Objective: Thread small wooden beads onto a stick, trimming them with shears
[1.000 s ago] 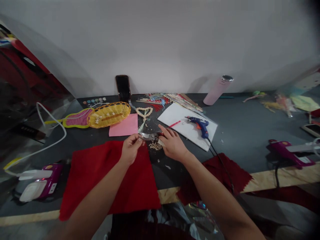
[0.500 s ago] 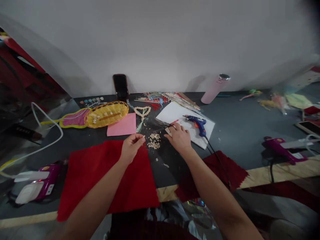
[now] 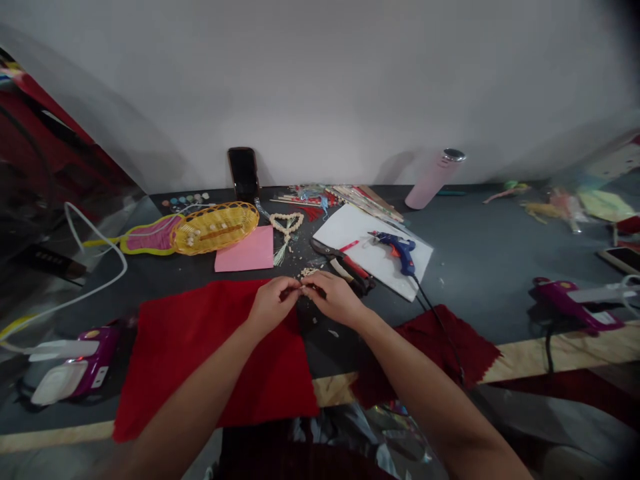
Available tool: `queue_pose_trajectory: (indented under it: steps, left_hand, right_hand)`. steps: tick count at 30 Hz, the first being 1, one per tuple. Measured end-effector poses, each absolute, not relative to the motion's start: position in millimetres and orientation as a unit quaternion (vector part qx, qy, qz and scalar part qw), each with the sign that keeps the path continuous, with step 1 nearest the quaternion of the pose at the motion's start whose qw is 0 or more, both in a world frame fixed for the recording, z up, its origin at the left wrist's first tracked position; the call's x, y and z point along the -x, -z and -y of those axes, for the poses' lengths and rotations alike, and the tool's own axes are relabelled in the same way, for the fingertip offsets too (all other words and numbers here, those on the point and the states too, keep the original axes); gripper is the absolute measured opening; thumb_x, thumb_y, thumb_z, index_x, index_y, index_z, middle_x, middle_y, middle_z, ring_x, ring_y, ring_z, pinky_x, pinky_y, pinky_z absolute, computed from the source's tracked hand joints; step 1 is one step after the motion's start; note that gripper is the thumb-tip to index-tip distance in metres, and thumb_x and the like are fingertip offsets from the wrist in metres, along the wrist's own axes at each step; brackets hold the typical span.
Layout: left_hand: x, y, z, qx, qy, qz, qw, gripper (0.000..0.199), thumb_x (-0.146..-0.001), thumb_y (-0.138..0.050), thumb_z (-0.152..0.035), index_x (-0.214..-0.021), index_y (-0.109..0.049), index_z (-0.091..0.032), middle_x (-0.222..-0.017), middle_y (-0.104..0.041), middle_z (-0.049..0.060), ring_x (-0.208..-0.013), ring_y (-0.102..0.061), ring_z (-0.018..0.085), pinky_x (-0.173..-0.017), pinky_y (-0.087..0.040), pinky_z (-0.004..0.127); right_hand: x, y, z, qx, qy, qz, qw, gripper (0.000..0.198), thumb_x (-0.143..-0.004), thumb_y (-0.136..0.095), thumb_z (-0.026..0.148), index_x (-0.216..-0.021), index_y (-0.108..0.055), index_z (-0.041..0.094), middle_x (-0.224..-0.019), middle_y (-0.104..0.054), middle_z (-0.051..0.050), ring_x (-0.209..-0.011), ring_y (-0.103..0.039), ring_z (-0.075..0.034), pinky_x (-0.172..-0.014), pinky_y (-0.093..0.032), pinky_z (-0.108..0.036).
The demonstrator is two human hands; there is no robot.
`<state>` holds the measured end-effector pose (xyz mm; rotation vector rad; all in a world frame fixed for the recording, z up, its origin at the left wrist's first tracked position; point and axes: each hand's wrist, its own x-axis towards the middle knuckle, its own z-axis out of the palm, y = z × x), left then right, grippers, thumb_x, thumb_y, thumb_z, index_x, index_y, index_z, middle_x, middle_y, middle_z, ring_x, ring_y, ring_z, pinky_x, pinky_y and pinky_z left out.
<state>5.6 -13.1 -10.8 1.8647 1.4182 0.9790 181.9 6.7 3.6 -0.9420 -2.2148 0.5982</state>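
My left hand (image 3: pixel 271 305) is closed in a pinch at the right edge of the red cloth (image 3: pixel 210 347). My right hand (image 3: pixel 334 300) is also pinched, its fingertips meeting those of the left. Between them is a small pale piece (image 3: pixel 301 287), mostly covered by the fingers. A pile of small pale pieces (image 3: pixel 311 272) lies just beyond, partly hidden by my right hand. Past that hand, red-handled pliers (image 3: pixel 345 263) rest on the table against the white sheet (image 3: pixel 340 223). A string of pale beads with a tassel (image 3: pixel 286 223) lies farther back.
A blue glue gun (image 3: pixel 400 250) lies on the white sheet, its cord trailing over a dark red cloth (image 3: pixel 440 333). At left are a yellow woven basket (image 3: pixel 215 229), pink paper (image 3: pixel 250 250) and a purple power strip (image 3: pixel 97 353). A pink bottle (image 3: pixel 430 180) and phone (image 3: pixel 243 172) stand behind.
My right hand has let go of the pliers and come left and nearer to meet my left hand. The left hand moved slightly nearer and right, keeping its small pale piece.
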Motion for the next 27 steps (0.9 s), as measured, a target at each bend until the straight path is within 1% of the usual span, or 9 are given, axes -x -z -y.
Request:
queue_pose_trajectory:
  steps: [2,5,9,13,19,23,27]
  left_hand:
    - [-6.1,9.7,13.3,-0.71,-0.36,-0.536,0.281,0.011,-0.079,-0.055,-0.026,-0.084,-0.062,-0.019,-0.079,-0.065,0.001,-0.068,-0.057,0.011,-0.064,-0.044,0.022]
    - [-6.4,8.5,13.5,-0.717,-0.355,-0.537,0.267,0.013,-0.08,-0.053,-0.028,-0.084,-0.061,-0.019,-0.077,-0.064,0.001,-0.066,-0.056,0.011,-0.061,-0.044,0.022]
    - [-5.6,7.5,13.8,-0.747,-0.342,-0.51,0.255,0.015,-0.084,-0.048,-0.027,-0.087,-0.06,-0.019,-0.082,-0.064,0.003,-0.075,-0.058,0.013,-0.068,-0.044,0.024]
    - [-3.9,6.7,13.8,-0.771,-0.333,-0.489,0.234,0.016,-0.086,-0.045,-0.024,-0.083,-0.06,-0.019,-0.078,-0.063,0.003,-0.076,-0.057,0.013,-0.07,-0.043,0.024]
    - [-3.9,4.9,13.1,-0.783,-0.336,-0.48,0.209,0.018,-0.085,-0.045,-0.023,-0.077,-0.061,-0.019,-0.071,-0.06,0.002,-0.07,-0.055,0.012,-0.066,-0.042,0.024]
    - [-4.3,5.8,13.3,-0.783,-0.35,-0.482,0.178,0.018,-0.085,-0.045,-0.022,-0.076,-0.06,-0.018,-0.071,-0.061,0.003,-0.071,-0.055,0.013,-0.067,-0.042,0.024]
    - [-4.1,9.5,14.1,-0.785,-0.355,-0.486,0.146,0.018,-0.084,-0.045,-0.022,-0.076,-0.06,-0.019,-0.072,-0.062,0.004,-0.072,-0.055,0.014,-0.069,-0.042,0.025]
  right_hand:
    - [-181.8,1.6,-7.2,0.357,-0.218,0.849,0.324,0.018,-0.087,-0.044,0.019,-0.097,-0.059,0.02,-0.091,-0.064,-0.006,-0.088,-0.058,-0.016,-0.08,-0.046,-0.03]
    - [-183.8,4.0,-8.8,0.354,-0.207,0.855,0.317,0.018,-0.088,-0.043,0.019,-0.097,-0.059,0.02,-0.091,-0.064,-0.006,-0.088,-0.058,-0.017,-0.08,-0.046,-0.03]
    - [-184.6,2.9,-9.3,0.35,-0.206,0.856,0.319,0.018,-0.088,-0.043,0.019,-0.096,-0.058,0.019,-0.089,-0.064,-0.006,-0.086,-0.058,-0.016,-0.079,-0.046,-0.029]
    - [-183.3,2.5,-8.6,0.352,-0.205,0.857,0.316,0.015,-0.085,-0.045,0.017,-0.091,-0.058,0.019,-0.083,-0.063,-0.005,-0.08,-0.058,-0.015,-0.074,-0.045,-0.027]
    - [-179.4,-0.6,-4.7,0.381,-0.231,0.836,0.32,0.012,-0.082,-0.046,0.015,-0.082,-0.058,0.018,-0.074,-0.061,-0.002,-0.069,-0.055,-0.013,-0.065,-0.041,-0.023]
    - [-175.4,-1.4,-1.0,0.407,-0.239,0.819,0.326,0.012,-0.081,-0.046,0.015,-0.077,-0.057,0.018,-0.069,-0.058,-0.001,-0.064,-0.052,-0.012,-0.06,-0.039,-0.021]
    - [-171.7,-0.2,1.2,0.426,-0.237,0.807,0.333,0.012,-0.08,-0.046,0.015,-0.074,-0.055,0.019,-0.067,-0.057,-0.001,-0.062,-0.052,-0.012,-0.059,-0.038,-0.021]
